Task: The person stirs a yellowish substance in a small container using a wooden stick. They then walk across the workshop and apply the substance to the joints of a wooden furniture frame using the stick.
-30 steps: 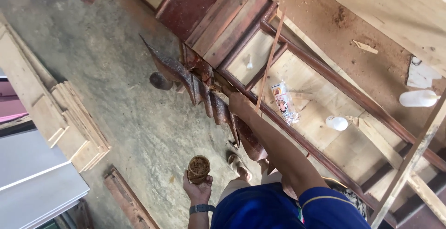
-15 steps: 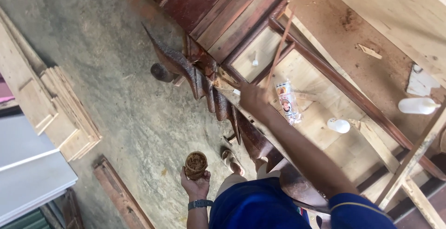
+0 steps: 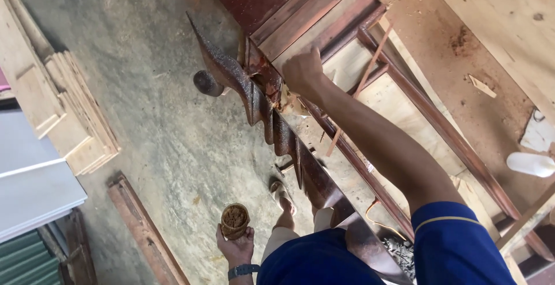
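My left hand [image 3: 234, 247], with a dark watch on the wrist, holds a small round jar [image 3: 234, 220] of brown paste low beside my leg. My right arm reaches out over a dark red-brown carved wooden board [image 3: 272, 126] with a wavy edge. My right hand [image 3: 302, 72] rests on the board's upper edge with its fingers curled tight, and I see nothing held in it. Pale smears mark the wood just below that hand. My foot [image 3: 283, 195] stands on the concrete floor next to the board.
Red-brown frames and panels [image 3: 300, 7] lie under my right arm on a pale plywood top [image 3: 491, 25]. A white bottle [image 3: 532, 163] lies at the right. Stacked light wood pieces [image 3: 75, 111] and a dark plank [image 3: 144, 227] sit on the floor at the left.
My right hand has slid farther along the carved edge, away from my body. The left hand keeps the jar in about the same place.
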